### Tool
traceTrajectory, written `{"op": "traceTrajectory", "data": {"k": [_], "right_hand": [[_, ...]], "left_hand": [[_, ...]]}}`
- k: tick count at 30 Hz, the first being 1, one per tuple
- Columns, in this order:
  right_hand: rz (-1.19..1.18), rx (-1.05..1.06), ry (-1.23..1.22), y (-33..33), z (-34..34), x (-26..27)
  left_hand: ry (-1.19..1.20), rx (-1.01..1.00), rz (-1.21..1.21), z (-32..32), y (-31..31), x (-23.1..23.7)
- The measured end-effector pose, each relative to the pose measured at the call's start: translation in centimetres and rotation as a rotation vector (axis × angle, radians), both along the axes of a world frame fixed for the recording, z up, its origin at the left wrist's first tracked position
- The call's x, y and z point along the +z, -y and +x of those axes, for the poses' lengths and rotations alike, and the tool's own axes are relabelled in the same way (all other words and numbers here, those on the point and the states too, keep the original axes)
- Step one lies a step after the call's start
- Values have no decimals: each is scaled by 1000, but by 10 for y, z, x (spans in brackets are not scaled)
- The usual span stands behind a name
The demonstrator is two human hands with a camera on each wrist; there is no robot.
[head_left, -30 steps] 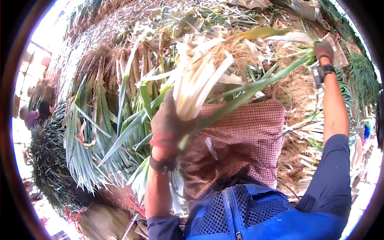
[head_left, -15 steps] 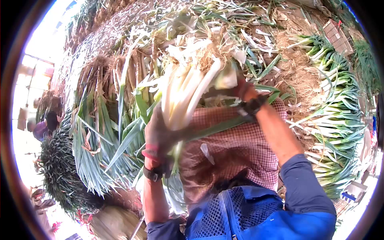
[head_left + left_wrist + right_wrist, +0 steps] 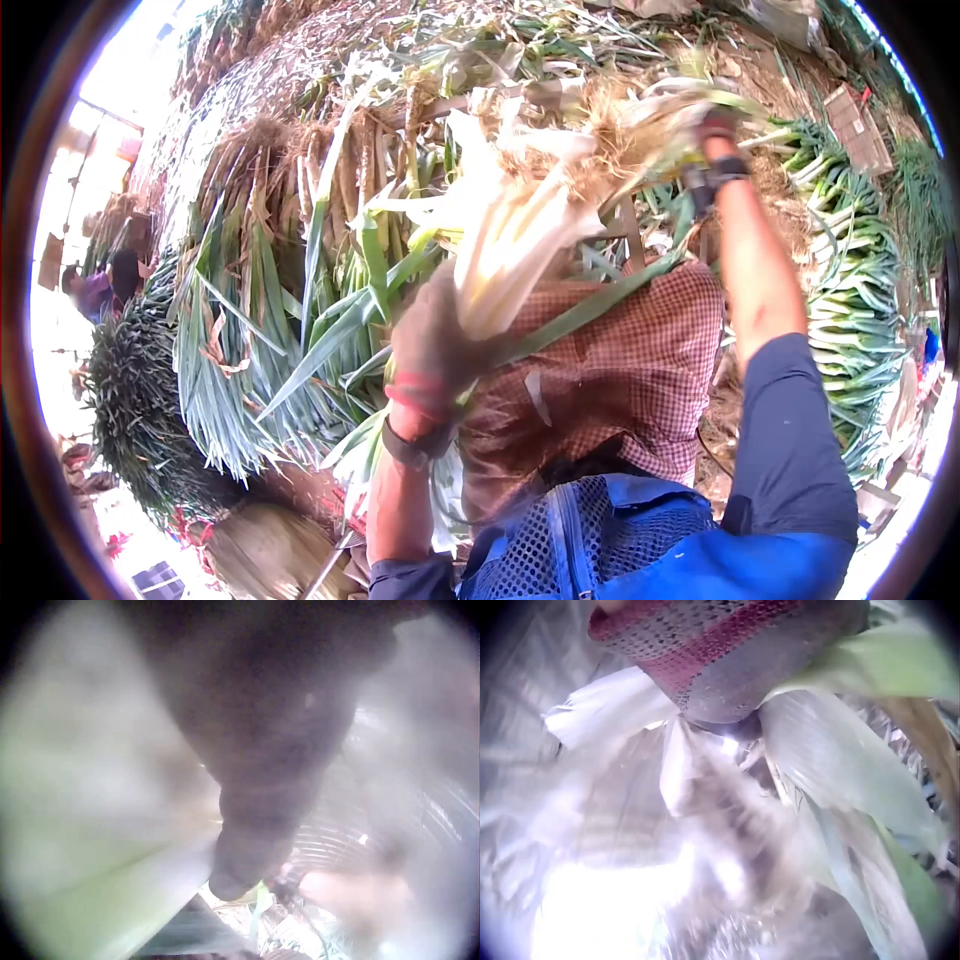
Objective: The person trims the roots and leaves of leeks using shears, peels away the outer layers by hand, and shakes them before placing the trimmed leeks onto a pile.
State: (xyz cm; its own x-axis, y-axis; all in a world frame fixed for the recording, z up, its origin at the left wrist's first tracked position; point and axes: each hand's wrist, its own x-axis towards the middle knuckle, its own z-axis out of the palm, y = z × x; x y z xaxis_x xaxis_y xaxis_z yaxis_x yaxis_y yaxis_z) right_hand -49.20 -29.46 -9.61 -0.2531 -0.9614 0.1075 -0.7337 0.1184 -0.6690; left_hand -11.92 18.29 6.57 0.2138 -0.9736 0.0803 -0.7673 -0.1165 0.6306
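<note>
My gloved left hand (image 3: 435, 335) grips a bunch of leeks (image 3: 510, 250) low on their pale stalks, root ends pointing up and away. The left wrist view has a gloved thumb (image 3: 259, 795) lying along a blurred stalk (image 3: 97, 900). Up and to the right of the roots, my gloved right hand (image 3: 715, 130) holds pale outer leek leaves, blurred in the head view. From under the red and grey glove (image 3: 727, 667) in the right wrist view, whitish and green leaves (image 3: 840, 750) hang on both sides. The right fingertips are hidden.
Uncleaned leeks (image 3: 250, 290) with brown roots are heaped at the left. A row of pale-stalked leeks (image 3: 850, 320) lies at the right. Leaf scraps (image 3: 480, 50) litter the ground ahead, and a checked cloth (image 3: 600, 370) covers the lap. Another person (image 3: 110, 285) is at far left.
From far right holding long leaves, my right hand came back to the bunch, then swung out right and away with more leaves. The left hand kept its hold, shifting slightly.
</note>
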Motion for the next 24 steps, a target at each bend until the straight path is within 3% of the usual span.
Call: {"op": "traceTrajectory", "data": {"k": [3, 5, 7, 11, 12, 13, 14, 17, 18, 20, 22, 24], "right_hand": [[264, -220, 216, -71, -72, 142], [304, -16, -73, -72, -134, 136], [397, 210, -209, -108, -167, 125], [704, 444, -369, -231, -183, 99], [952, 291, -580, -266, -130, 135], [1163, 385, -568, -272, -146, 120], [1258, 459, -1022, -276, -141, 105], [1218, 658, -1198, -257, -124, 102], [1083, 686, -1180, -221, -120, 107], [529, 608, -1087, -104, -107, 164], [-80, 447, -903, -12, -48, 287], [-468, 453, -668, -15, 29, 400]], "left_hand": [[103, 1, -82, -3, -4, -10], [193, 43, 79, -7, -4, -5], [207, 30, 82, -9, 0, -7], [248, 23, 57, -13, -2, -8], [266, 24, 63, -13, -1, -8], [258, 31, 60, -14, -1, -9], [289, 20, 57, -16, -1, -10], [325, -2, 35, -20, 1, -14], [336, -25, 21, -22, 1, -16], [341, -42, 35, -26, 4, -12], [390, -76, 24, -32, 7, -13], [408, -54, -23, -34, 11, -18]]}}
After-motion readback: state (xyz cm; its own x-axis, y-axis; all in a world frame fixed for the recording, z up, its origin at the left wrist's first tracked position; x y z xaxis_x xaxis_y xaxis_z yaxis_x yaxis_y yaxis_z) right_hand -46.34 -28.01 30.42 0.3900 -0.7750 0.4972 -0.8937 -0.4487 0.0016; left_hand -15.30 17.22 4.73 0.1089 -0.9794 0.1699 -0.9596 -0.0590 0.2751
